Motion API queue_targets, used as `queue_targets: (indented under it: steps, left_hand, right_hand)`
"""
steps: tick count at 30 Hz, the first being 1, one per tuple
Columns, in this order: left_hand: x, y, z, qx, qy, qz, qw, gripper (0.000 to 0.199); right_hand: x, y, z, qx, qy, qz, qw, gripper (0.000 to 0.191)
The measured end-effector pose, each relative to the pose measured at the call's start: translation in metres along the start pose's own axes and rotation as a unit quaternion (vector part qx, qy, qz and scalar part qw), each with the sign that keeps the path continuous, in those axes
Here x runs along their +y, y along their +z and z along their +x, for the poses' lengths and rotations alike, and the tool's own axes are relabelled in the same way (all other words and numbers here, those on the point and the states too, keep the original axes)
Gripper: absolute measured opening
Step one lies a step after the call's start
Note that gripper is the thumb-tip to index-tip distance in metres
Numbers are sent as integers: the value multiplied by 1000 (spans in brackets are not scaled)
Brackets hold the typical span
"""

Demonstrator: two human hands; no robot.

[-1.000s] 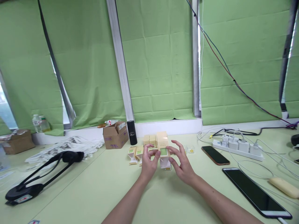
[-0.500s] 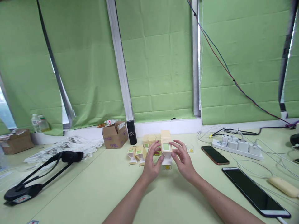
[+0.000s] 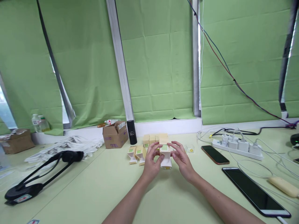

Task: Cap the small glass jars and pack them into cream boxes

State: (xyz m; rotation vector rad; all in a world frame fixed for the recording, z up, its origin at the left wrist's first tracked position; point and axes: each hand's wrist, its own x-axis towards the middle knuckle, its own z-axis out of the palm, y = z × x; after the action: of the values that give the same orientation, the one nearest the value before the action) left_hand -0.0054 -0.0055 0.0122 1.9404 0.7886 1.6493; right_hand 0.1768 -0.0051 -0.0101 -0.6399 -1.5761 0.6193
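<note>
Between my two hands stands a small cream cardboard box [image 3: 165,149] with a green window, its back flap raised and its white lower front showing. My left hand [image 3: 152,161] grips its left side with thumb and fingers. On the right side the fingers of my right hand [image 3: 183,160] press against it. A clear container [image 3: 166,168] with something yellow in it shows at the box's lower end; how far it sits inside is hidden. Two similar boxes [image 3: 140,152] stand left of my left hand, with several more boxes [image 3: 150,138] behind.
Clear containers [image 3: 190,149] with yellow bits lie right of the boxes. Further right are a phone [image 3: 215,154], a larger phone [image 3: 255,191], a power strip [image 3: 240,147] and loose cables. A black cylinder [image 3: 131,132], brown carton [image 3: 115,135] and black headset [image 3: 44,175] stand left.
The box between my hands has come down a little and tilted, so its top flap sits lower and more of its white front shows. Both hands stay around it.
</note>
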Motion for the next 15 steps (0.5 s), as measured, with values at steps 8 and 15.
queue_targets:
  steps: [8,15]
  left_hand:
    - [-4,1,1,11,-26,-30,999,30]
    - [-4,2,1,16,-34,-28,999,28]
  right_hand:
    - [-2,1,-1,-21,23,49,998,40]
    - [0,2,0,-26,27,88,995,40]
